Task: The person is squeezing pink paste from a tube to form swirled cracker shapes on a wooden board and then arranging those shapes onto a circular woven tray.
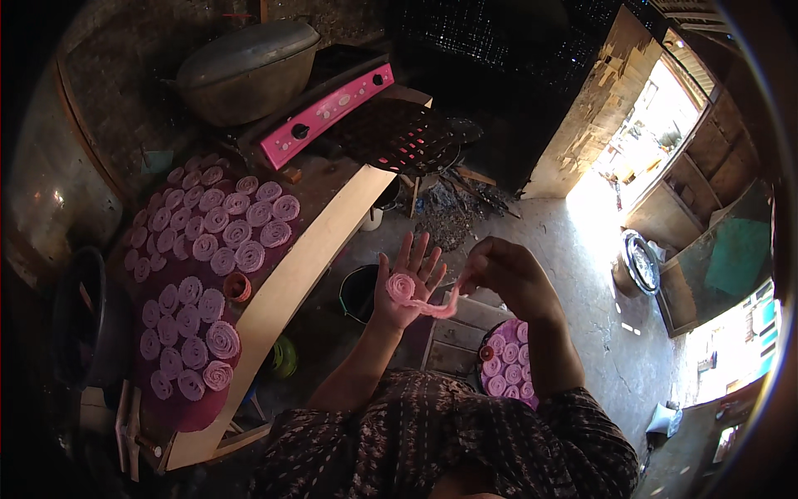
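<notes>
My left hand [421, 288] is held palm up, its fingers spread. On its palm rests a pink coil [401, 288], rolled into a small spiral like a rose. From the coil a soft, ruffled pink strip [436, 310] runs across to my right hand [509, 273], whose fingers are pinched on the strip's other end. Similar pink spiral rosettes [188, 324] lie in rows on a dark pink sheet [199, 412] at the left. More rosettes [499, 366] sit on a round piece beneath my right forearm, partly covered by it. What the strip is made of cannot be told for certain.
A pale wooden edge [283, 291] borders the left work surface. A small reddish-brown cup [237, 287] stands among the rosettes. Behind are a pink-fronted stove [332, 112] and a large lidded pot [249, 71]. A dark bucket [359, 293] stands below; a metal basin [638, 262] is at right.
</notes>
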{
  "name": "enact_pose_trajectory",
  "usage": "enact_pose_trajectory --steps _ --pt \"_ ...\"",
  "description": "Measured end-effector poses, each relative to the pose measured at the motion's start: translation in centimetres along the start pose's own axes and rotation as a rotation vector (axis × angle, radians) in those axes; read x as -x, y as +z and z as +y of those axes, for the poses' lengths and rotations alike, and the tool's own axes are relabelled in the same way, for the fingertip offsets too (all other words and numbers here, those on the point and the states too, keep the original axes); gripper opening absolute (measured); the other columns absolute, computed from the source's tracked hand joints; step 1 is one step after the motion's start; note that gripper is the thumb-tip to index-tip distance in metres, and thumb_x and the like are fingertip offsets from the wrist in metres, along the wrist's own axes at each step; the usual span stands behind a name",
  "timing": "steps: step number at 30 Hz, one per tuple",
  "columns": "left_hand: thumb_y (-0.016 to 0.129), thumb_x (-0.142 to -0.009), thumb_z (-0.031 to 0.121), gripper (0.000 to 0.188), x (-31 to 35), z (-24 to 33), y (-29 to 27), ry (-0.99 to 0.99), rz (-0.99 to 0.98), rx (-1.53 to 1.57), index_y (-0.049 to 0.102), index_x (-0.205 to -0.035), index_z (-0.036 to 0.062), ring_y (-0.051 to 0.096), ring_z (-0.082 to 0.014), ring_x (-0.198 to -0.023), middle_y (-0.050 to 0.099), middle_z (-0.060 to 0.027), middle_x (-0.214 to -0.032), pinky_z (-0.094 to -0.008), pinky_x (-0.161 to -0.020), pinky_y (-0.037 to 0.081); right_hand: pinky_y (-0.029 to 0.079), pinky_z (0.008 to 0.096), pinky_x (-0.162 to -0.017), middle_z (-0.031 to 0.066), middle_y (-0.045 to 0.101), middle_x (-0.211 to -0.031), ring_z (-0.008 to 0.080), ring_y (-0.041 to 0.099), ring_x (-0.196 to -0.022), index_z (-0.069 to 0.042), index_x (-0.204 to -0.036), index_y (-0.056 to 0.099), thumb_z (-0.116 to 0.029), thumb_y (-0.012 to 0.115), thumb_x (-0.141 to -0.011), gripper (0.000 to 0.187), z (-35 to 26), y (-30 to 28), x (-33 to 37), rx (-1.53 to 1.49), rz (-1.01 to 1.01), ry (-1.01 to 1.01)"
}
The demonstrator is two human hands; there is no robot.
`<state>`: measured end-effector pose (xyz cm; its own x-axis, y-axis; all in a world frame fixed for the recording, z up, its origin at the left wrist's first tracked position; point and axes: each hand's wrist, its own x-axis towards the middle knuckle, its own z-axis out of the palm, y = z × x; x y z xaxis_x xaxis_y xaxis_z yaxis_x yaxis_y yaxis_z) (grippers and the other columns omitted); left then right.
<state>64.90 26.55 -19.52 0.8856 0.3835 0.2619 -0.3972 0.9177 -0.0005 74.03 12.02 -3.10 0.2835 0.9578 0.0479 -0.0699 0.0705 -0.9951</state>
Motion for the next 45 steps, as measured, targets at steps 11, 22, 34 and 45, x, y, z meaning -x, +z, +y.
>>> enact_pose_trajectory --steps 11,22,34,45 --pt "0.033 -0.091 0.058 0.060 0.4 -0.7 0.9 -0.138 0.002 -0.093 0.029 -0.141 0.0243 0.026 -0.0230 -0.135 0.030 0.0003 -0.147 -0.0486 -0.110 0.018 0.050 0.0277 -0.076 0.0052 0.062 -0.084 0.0131 0.061 -0.079 0.000 -0.094 0.059 -0.015 0.056 -0.090 0.016 1.7 -0.8 -4.4 0.234 0.218 -0.123" --pt "0.036 -0.090 0.060 0.069 2.4 -1.0 -2.0 -0.085 0.164 -0.083 0.017 -0.145 0.0232 0.030 -0.0242 -0.132 0.023 -0.0027 -0.149 -0.0455 -0.106 0.029 0.049 0.0261 -0.072 0.0059 0.064 -0.084 0.0118 0.061 -0.079 0.000 -0.100 0.060 -0.016 0.054 -0.091 0.019 4.7 4.4 -4.6 0.401 -0.163 -0.134" --pt "0.031 -0.093 0.053 0.062 2.8 -0.3 0.7 -0.021 -0.019 -0.046 0.021 -0.144 0.0201 0.020 -0.0296 -0.137 0.018 -0.0075 -0.151 -0.0510 -0.112 0.015 0.049 0.0315 -0.073 0.0104 0.063 -0.090 0.0201 0.062 -0.083 -0.004 -0.102 0.061 -0.012 0.064 -0.082 0.022 9.2 4.2 1.9 0.766 -0.058 -0.176" --pt "0.033 -0.093 0.052 0.060 3.9 -0.1 3.0 -0.071 -0.034 0.048 0.023 -0.144 0.0213 0.019 -0.0282 -0.138 0.019 -0.0038 -0.151 -0.0480 -0.112 0.016 0.050 0.0326 -0.073 0.0101 0.066 -0.084 0.0209 0.065 -0.078 -0.004 -0.094 0.064 -0.007 0.064 -0.077 0.017 8.6 3.8 2.0 0.815 0.137 -0.233"
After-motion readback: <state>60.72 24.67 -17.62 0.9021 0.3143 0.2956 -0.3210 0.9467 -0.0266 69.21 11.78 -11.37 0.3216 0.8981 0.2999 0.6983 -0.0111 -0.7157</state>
